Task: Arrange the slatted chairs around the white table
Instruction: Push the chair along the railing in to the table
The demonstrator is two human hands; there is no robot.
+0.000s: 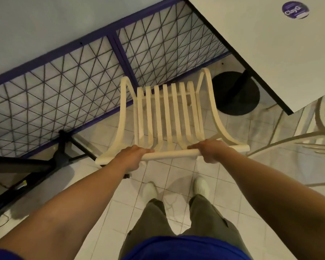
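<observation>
Pale tiled floor point(178, 171) beside a purple-framed wire-mesh panel point(83, 76). The cream slatted wooden chair point(167, 113) sits at twelve o'clock from the person, its top rail running nine to three. The square white table point(270, 44) lies at one o'clock — near (pedestal just beside the seat). Left hand point(133, 154) and right hand point(210, 150) both clamp the rail, arms outstretched.

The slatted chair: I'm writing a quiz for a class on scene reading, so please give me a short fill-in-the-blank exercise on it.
1. Both the left hand and the right hand grip the slatted chair's top ____.
2. The white table bears a round ____ sticker.
3. The table stands on a round ____ base.

Missing words: rail; purple; black
</observation>
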